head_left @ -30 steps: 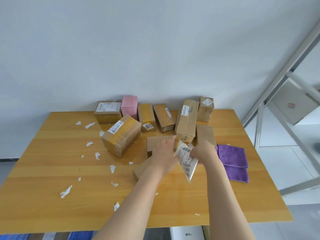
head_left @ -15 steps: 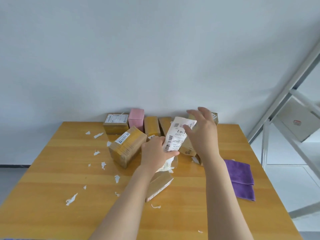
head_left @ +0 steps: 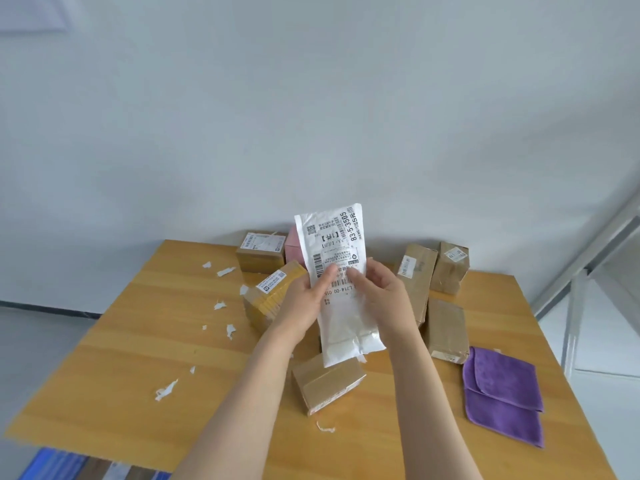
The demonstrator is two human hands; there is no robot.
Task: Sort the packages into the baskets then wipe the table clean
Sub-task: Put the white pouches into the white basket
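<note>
White mailer package (head_left: 334,242) is being held upright above the middle of the bench (head_left: 138,341), label facing the camera. The left hand (head_left: 303,301) and right hand (head_left: 379,294) are both grasping it, fingers (head_left: 327,276) pinching it at mid-height. Cardboard boxes (head_left: 329,384) are lying beneath it and along the far edge. Paper scraps (head_left: 166,389) are littering the left side, and a purple cloth (head_left: 502,393) is lying near right. The person appears to be reading the label. Keeping the soft pouch flat and thumbs off the print should help in choosing its basket. No basket is plainly showing.
</note>
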